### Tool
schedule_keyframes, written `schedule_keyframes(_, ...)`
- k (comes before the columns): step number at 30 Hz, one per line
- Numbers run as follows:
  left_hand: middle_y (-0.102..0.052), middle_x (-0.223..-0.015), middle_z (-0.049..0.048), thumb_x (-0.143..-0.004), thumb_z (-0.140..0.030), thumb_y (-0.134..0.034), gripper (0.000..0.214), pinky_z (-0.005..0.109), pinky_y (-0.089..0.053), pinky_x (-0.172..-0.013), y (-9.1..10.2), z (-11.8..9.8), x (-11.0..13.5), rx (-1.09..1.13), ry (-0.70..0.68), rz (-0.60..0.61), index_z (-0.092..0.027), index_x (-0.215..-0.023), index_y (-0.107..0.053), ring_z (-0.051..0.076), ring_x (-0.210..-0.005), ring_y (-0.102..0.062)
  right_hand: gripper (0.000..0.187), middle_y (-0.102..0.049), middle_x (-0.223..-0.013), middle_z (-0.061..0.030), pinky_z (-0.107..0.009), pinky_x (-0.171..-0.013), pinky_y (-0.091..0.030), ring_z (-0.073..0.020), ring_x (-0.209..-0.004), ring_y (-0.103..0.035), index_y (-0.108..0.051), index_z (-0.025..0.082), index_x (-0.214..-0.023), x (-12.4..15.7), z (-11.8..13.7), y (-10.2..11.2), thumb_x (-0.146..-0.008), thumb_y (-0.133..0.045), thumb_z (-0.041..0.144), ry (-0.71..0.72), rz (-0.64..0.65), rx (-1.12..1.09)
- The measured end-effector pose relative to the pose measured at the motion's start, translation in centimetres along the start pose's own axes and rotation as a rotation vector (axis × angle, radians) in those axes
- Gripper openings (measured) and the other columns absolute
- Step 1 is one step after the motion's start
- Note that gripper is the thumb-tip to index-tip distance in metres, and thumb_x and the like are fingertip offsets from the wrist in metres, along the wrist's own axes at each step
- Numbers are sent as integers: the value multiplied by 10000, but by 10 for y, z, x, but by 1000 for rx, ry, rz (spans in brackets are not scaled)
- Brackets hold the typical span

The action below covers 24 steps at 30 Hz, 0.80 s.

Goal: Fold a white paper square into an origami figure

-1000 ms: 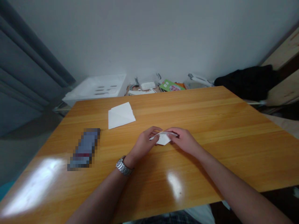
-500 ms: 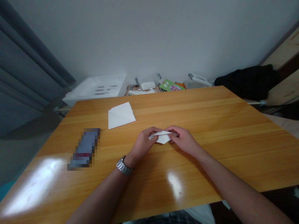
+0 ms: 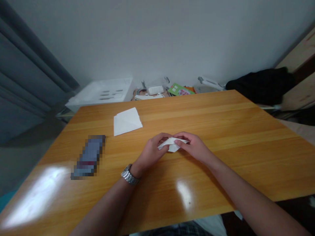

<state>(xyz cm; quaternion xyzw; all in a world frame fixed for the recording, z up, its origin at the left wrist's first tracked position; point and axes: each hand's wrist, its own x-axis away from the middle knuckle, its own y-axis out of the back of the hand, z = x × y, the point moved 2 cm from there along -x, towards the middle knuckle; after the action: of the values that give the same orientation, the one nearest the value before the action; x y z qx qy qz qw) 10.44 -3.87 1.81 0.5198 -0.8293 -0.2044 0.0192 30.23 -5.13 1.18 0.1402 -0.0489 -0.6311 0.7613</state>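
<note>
A small folded piece of white paper (image 3: pixel 172 144) lies between both hands near the middle of the wooden table (image 3: pixel 221 131). My left hand (image 3: pixel 152 152), with a metal watch (image 3: pixel 129 176) on its wrist, pinches the paper's left end. My right hand (image 3: pixel 194 148) pinches its right end, fingers curled over the top edge. The paper rests on or just above the tabletop. A second folded white sheet (image 3: pixel 126 121) lies flat further back to the left, apart from both hands.
A dark rectangular object (image 3: pixel 89 157), blurred out, lies on the table's left side. Behind the far edge are a white plastic box (image 3: pixel 103 93), small white devices, a green packet (image 3: pixel 179 90) and a black bag (image 3: pixel 261 85). A grey curtain hangs on the left.
Both hands stayed in place on the small folded paper; the fingers shifted slightly and the paper's fold looks a little more pressed together.
</note>
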Motion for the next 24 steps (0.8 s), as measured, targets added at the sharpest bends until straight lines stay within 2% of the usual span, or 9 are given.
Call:
schedule_keyframes(4,-715,-1065,88,-882,-266,-656,400,322,-556,-888,-1,-5,-1,132,54,35,-170,-1260,-565,203,-977,-692,274,-745,-1107,-74,-348,-903,-521,-229,-1002,-689,-707,203,-1096,1,3,0,-895,-680,386,34,13,-1)
schedule_keyframes(9,-718,-949,77,-936,-413,-612,279,280,-565,-777,0,-4,-3,169,111,-21,-155,-1039,-635,186,-869,-696,250,-744,-1106,-70,-352,-900,-522,-230,-1006,-687,-714,214,-1101,2,3,0,-893,-676,347,52,3,49)
schedule_keyframes(24,-717,-854,44,-929,-427,-627,270,232,-516,-687,-4,4,-3,116,109,-64,-161,-928,-678,157,-777,-665,198,-753,-1065,-49,-340,-876,-525,-212,-966,-693,-731,237,-1076,4,8,0,-912,-653,316,87,12,132)
